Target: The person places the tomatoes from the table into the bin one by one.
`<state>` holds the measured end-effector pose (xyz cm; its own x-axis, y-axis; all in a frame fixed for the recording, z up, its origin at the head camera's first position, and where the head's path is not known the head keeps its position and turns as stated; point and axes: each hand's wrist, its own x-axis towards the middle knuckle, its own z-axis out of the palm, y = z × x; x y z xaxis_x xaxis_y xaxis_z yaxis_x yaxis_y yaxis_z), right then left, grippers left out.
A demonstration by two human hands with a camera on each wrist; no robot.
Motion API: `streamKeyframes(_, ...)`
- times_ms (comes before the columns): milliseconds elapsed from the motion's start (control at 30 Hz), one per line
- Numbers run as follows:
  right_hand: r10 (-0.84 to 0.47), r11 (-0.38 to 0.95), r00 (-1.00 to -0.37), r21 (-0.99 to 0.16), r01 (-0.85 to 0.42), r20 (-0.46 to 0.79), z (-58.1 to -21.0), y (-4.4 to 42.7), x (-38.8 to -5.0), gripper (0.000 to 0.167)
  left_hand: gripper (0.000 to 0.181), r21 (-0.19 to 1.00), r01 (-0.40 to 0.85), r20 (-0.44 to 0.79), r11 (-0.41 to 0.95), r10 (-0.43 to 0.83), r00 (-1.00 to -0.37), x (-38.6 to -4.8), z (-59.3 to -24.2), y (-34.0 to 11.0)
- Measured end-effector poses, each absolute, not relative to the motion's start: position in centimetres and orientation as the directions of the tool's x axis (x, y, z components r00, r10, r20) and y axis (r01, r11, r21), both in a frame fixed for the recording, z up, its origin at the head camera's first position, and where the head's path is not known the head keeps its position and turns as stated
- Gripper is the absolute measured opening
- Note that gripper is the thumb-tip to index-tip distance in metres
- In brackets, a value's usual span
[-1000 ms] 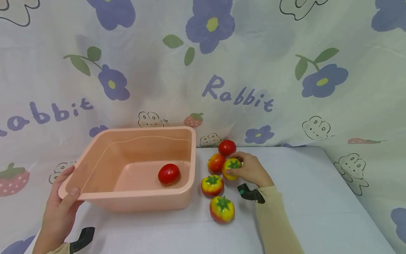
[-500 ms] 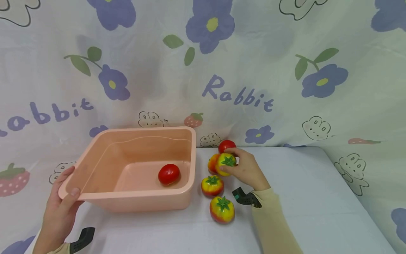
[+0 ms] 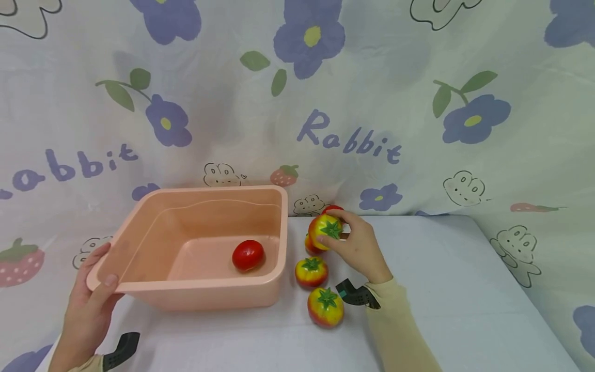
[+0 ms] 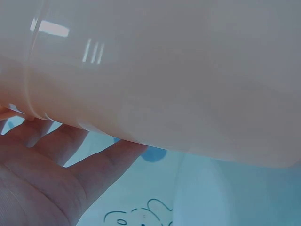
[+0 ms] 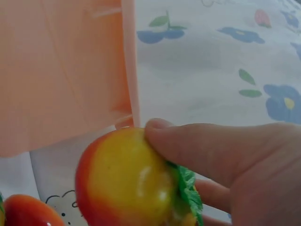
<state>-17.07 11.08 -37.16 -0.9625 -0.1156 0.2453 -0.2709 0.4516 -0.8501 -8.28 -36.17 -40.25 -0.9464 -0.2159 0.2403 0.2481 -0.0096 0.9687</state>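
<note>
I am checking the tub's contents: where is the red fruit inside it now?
In the head view, the red fruit lies at the right end of the tub, on the side nearest the right hand.

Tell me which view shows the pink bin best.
The head view: it shows the pink bin nearly whole, inside included. The left wrist view has only a cropped close-up of its outside; the right wrist view, one cropped part.

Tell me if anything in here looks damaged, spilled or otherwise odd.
Nothing stands out. The pink bin shows no visible crack, the red fruit inside it looks whole, and so does the visible side of the yellow-and-red fruit in the right grip. Two other fruits are partly hidden.
</note>
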Motion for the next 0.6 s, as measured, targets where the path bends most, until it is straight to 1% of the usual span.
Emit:
streamKeyframes(267,-0.068,0.406,-0.922,-0.833,-0.375,0.382,-37.1,10.0,-16.7,0.055,0.061,0.97,0.244,0.235,-0.012,-0.223,-0.946,-8.3,-40.2,-36.0)
streamKeyframes(367,-0.063,0.389,-0.909,-0.829,-0.402,0.412,-36.9,9.6,-16.5,0.054,0.061,0.97,0.244,0.234,-0.019,-0.224,-0.946,-8.2,-40.2,-36.0)
streamKeyframes(600,-0.053,0.349,-0.882,-0.819,-0.455,0.468,-36.7,9.0,-16.1,0.055,0.062,0.973,0.229,0.229,0.026,-0.235,-0.945,-8.2,-40.2,-35.9)
